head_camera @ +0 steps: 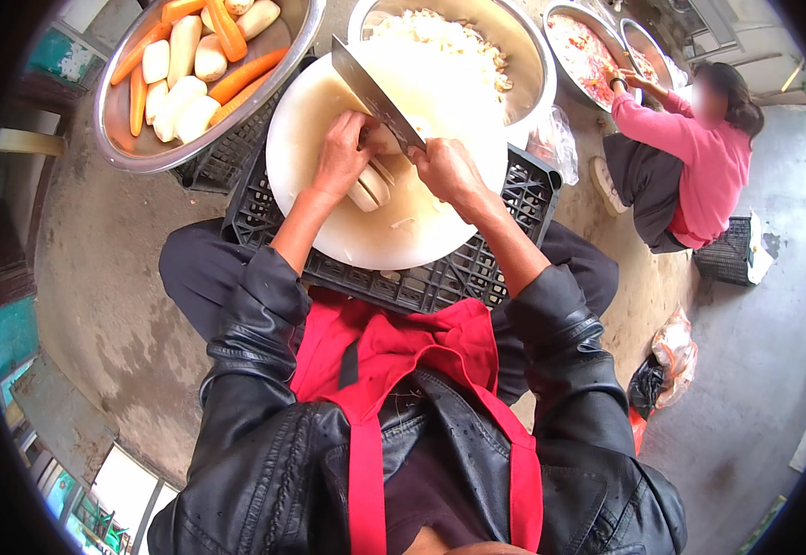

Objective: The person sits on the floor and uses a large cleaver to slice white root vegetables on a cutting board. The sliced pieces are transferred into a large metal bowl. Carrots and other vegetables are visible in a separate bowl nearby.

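My right hand grips the handle of a broad kitchen cleaver, its blade slanting away to the upper left over a round white cutting board. Beside the blade, my left hand presses on a peeled, pale root vegetable, probably lotus root. Thick lengthwise slices lie on the board just below the left fingers. A thin scrap rests near the board's front. Glare washes out the board's far right part.
A black plastic crate supports the board. At upper left, a metal basin holds carrots and peeled roots. Behind the board, another basin contains chopped pieces. To the right, a crouching person reaches into a basin of reddish food.
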`<state>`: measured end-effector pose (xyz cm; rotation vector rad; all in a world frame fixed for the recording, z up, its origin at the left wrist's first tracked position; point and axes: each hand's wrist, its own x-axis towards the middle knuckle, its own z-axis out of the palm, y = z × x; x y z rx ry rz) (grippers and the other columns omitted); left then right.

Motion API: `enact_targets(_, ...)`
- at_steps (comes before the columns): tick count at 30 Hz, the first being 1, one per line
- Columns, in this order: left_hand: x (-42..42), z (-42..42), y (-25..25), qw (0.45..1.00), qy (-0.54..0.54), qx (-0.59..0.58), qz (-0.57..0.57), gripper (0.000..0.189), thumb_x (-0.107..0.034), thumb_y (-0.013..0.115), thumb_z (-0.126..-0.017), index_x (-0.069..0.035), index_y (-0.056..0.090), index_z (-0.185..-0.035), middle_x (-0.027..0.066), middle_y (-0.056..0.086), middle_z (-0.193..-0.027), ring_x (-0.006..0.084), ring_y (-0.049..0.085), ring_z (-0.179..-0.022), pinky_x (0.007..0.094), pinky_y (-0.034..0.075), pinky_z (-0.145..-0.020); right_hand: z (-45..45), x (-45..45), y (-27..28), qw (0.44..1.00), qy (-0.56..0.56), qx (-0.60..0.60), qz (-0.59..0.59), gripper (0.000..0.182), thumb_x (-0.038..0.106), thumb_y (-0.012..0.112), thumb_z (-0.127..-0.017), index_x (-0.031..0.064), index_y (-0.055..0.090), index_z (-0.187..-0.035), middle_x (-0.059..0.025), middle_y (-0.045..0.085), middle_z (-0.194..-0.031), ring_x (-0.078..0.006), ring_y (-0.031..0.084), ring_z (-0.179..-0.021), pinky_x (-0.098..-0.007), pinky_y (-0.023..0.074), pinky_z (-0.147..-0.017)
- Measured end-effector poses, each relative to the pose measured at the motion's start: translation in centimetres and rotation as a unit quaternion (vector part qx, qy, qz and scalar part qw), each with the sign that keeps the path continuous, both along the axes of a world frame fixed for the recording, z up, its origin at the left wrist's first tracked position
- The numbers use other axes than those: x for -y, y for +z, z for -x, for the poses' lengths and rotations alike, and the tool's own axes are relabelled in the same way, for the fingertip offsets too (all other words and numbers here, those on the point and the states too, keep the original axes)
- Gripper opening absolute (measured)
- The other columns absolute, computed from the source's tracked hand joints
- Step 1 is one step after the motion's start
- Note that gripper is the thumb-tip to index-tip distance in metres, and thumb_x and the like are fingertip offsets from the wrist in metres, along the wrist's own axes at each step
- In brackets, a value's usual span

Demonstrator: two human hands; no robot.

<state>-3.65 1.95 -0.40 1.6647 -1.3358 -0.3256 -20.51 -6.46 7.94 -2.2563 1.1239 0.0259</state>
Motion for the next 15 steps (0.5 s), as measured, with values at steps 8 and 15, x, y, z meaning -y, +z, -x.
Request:
enact_targets(8, -1.2, -1.1, 0.0, 0.994, -0.001, -0.109, -0.027, 0.027, 0.003, 0.072, -0.079, 0.0, 0.062, -0.104, 0.0117, 0.062, -0.1, 0.0258, 0.067, -0.085, 0.0344, 0.056, -0.077, -0.2, -0.9, 0.7, 0.995, -0.043, 0.093, -0.018, 0.034, 0.023, 0.057, -0.094, -0.0063, 0.068, -0.081, -0.03, 0.063, -0.072, -0.046, 0.066, -0.071, -0.0514, 0.0522, -0.07)
enact_targets(15, -4.6, -3.0, 3.0, 0.995, -0.087, 0.029, -0.046, 0.046, -0.016, 0.081, -0.075, -0.004, 0.061, -0.115, 0.0126, 0.061, -0.112, 0.0312, 0.059, -0.108, 0.039, 0.049, -0.096, 0.2, -0.1, 1.3, 0.994, -0.068, 0.05, -0.073, 0.032, 0.021, 0.056, -0.093, -0.0069, 0.068, -0.083, -0.0295, 0.063, -0.071, -0.0456, 0.065, -0.068, -0.0505, 0.0518, -0.069)
